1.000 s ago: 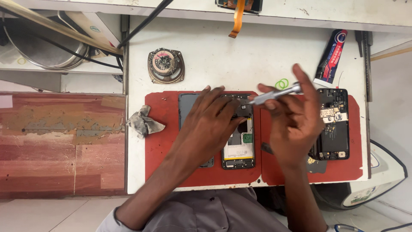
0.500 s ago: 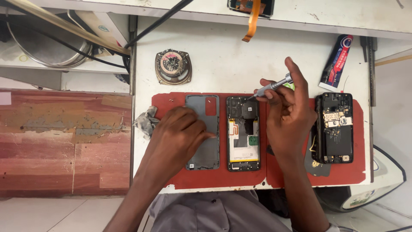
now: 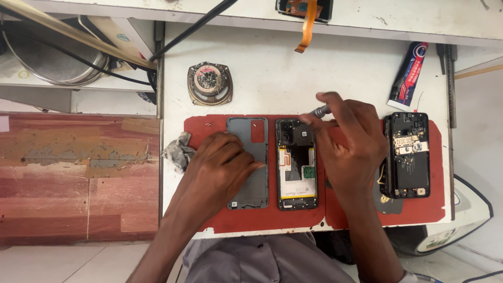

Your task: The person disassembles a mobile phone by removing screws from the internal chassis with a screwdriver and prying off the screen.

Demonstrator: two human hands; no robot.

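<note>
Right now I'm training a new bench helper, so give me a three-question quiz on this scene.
1. True or false: the right hand holds a screwdriver over the opened phone.
2. What lies under the left hand? A) grey back cover B) a speaker C) a glue tube
3. What colour is the mat under the phones?

Key: 1 true; 2 A; 3 red.

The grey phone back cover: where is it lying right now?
In the head view, the grey back cover lies on the red mat, left of the opened phone, with the left hand resting on it.
</note>
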